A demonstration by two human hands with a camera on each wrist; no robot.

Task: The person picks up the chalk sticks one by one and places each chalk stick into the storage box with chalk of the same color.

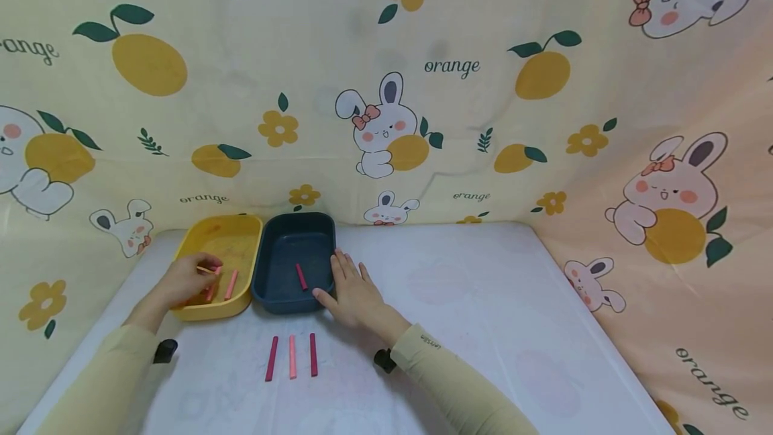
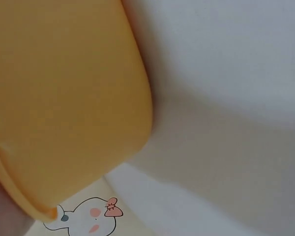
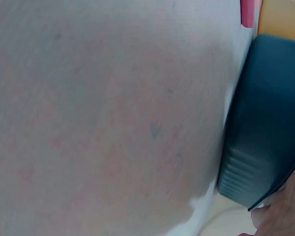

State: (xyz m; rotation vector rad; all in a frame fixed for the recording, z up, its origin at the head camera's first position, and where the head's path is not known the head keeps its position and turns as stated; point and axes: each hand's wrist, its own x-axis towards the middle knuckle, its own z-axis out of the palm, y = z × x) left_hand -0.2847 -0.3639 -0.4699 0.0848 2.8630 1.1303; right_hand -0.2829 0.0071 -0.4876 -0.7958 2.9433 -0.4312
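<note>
My left hand (image 1: 188, 278) reaches over the near left side of the yellow tray (image 1: 237, 225). Its fingers are bent together at a pink stick (image 1: 217, 268) and appear to pinch it, though they partly hide it. Beside them in the tray lie a light pink stick (image 1: 231, 284) and a darker one (image 1: 209, 293). My right hand (image 1: 357, 297) rests on the right rim of the dark blue tray (image 1: 294, 304), its fingers extended along the side and the thumb at the near corner. One dark pink stick (image 1: 301, 276) lies inside that tray.
In front of the trays, a dark red stick (image 1: 272, 358), a light pink stick (image 1: 292, 356) and another dark red stick (image 1: 313, 354) lie in a row on the white table (image 1: 483, 327). A patterned cloth (image 1: 459, 119) hangs behind the table.
</note>
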